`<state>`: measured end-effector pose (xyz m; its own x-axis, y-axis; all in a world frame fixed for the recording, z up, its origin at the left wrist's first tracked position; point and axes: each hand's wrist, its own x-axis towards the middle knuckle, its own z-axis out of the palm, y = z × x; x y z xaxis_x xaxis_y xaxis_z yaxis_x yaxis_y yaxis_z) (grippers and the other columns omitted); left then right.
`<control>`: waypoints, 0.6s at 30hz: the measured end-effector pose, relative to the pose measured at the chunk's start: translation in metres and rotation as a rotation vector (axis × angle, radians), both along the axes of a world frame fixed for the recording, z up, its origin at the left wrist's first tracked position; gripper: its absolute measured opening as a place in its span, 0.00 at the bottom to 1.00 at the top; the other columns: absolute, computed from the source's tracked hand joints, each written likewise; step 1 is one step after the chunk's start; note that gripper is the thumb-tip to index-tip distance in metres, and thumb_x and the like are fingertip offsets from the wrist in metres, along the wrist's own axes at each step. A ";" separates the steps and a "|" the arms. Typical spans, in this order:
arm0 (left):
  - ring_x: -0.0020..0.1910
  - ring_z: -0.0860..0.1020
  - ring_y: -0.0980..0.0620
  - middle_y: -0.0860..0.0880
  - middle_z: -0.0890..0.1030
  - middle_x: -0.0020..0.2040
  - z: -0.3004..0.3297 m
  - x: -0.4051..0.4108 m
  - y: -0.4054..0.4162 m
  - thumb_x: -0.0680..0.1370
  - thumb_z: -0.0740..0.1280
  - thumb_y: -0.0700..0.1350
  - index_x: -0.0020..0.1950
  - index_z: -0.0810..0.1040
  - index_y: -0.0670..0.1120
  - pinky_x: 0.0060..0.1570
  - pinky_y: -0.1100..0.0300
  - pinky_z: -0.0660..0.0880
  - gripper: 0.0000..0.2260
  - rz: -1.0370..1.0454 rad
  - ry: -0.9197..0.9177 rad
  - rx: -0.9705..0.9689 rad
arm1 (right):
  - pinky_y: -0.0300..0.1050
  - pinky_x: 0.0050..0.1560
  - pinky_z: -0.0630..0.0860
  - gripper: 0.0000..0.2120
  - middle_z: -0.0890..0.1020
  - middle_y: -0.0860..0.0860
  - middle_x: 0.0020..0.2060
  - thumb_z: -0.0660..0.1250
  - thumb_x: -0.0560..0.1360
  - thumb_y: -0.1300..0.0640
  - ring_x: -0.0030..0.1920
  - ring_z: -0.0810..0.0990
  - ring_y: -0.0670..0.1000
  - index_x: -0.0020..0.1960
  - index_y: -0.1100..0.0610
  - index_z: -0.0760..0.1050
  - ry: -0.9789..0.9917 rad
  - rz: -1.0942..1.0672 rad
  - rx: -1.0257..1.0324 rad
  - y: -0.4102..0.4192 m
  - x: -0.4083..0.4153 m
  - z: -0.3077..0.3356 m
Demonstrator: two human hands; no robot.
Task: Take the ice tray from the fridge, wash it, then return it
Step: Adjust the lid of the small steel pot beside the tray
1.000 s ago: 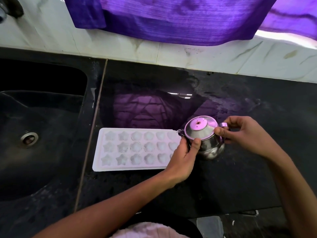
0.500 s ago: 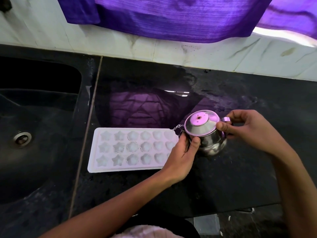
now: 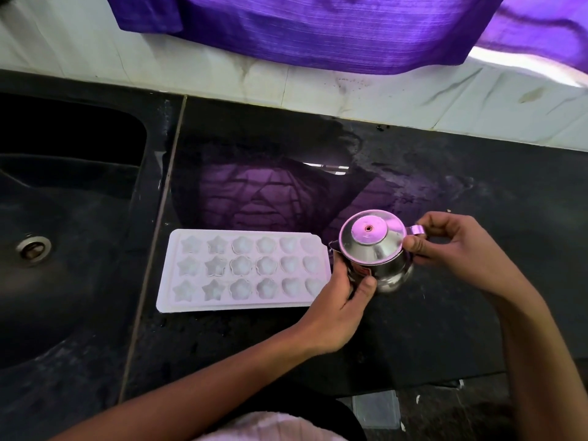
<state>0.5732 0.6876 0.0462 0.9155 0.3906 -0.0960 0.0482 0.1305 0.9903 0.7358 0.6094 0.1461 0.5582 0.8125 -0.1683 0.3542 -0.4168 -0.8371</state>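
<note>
Both hands hold a steel pot: left hand (image 3: 342,292) grips the steel pot (image 3: 375,249), right hand (image 3: 445,243) pinches its handle, beside the ice tray (image 3: 241,270); refilling looks next, needing a careful tilt.

Left thumb (image 3: 366,286) lower on steel pot (image 3: 378,253).

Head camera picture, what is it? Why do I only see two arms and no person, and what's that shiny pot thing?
The camera sits on a person's head and looks down, so you see only their arms. No machine here, just two bare hands. They stand at a black counter with a sink on the left. A white ice tray, with star, flower and heart moulds, lies flat on the counter. Beside it is a small steel pot with a lid. The left hand holds the pot's side, and the right hand pinches its lid near the handle. A purple cloth hangs above.
</note>
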 end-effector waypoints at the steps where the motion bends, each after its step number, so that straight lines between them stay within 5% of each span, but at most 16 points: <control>1: 0.66 0.65 0.68 0.58 0.67 0.67 -0.001 -0.001 -0.002 0.79 0.56 0.52 0.77 0.51 0.45 0.70 0.68 0.60 0.29 -0.012 0.001 0.001 | 0.39 0.38 0.81 0.38 0.83 0.52 0.34 0.74 0.46 0.27 0.37 0.81 0.46 0.38 0.59 0.76 -0.008 0.011 -0.008 -0.001 0.000 -0.001; 4: 0.71 0.61 0.65 0.53 0.63 0.73 -0.004 -0.003 -0.006 0.78 0.56 0.51 0.77 0.49 0.44 0.72 0.67 0.56 0.30 -0.038 -0.006 -0.011 | 0.49 0.43 0.81 0.35 0.83 0.51 0.33 0.74 0.49 0.27 0.37 0.81 0.49 0.37 0.57 0.77 -0.049 0.038 -0.032 -0.004 -0.002 -0.002; 8: 0.68 0.58 0.74 0.56 0.60 0.74 -0.005 -0.002 -0.007 0.78 0.56 0.50 0.77 0.48 0.43 0.69 0.74 0.54 0.31 -0.039 0.004 -0.009 | 0.56 0.45 0.80 0.34 0.83 0.53 0.34 0.73 0.51 0.28 0.36 0.81 0.51 0.38 0.58 0.77 -0.101 0.060 -0.040 -0.004 -0.007 0.001; 11: 0.70 0.60 0.67 0.52 0.62 0.73 -0.006 -0.003 -0.007 0.77 0.56 0.49 0.76 0.50 0.42 0.72 0.69 0.55 0.30 -0.027 0.005 -0.001 | 0.60 0.47 0.81 0.27 0.83 0.55 0.34 0.74 0.57 0.35 0.37 0.82 0.52 0.39 0.59 0.78 -0.120 0.071 -0.046 -0.002 -0.010 0.003; 15: 0.70 0.62 0.60 0.47 0.64 0.72 -0.006 -0.003 -0.007 0.77 0.56 0.50 0.75 0.52 0.41 0.73 0.62 0.57 0.30 -0.025 0.002 0.003 | 0.56 0.45 0.81 0.31 0.83 0.54 0.34 0.73 0.53 0.30 0.36 0.82 0.51 0.38 0.57 0.79 -0.133 0.063 -0.058 0.000 -0.010 0.004; 18: 0.71 0.62 0.62 0.53 0.65 0.71 -0.007 -0.002 -0.007 0.77 0.56 0.51 0.76 0.52 0.43 0.72 0.66 0.58 0.29 -0.041 0.012 -0.008 | 0.59 0.45 0.80 0.31 0.84 0.54 0.34 0.73 0.52 0.29 0.37 0.83 0.56 0.38 0.56 0.79 -0.131 0.055 -0.061 -0.002 -0.009 0.005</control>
<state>0.5709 0.6803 0.0393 0.9294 0.3523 -0.1103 0.0657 0.1360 0.9885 0.7264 0.6069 0.1508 0.5338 0.8327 -0.1470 0.4822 -0.4425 -0.7561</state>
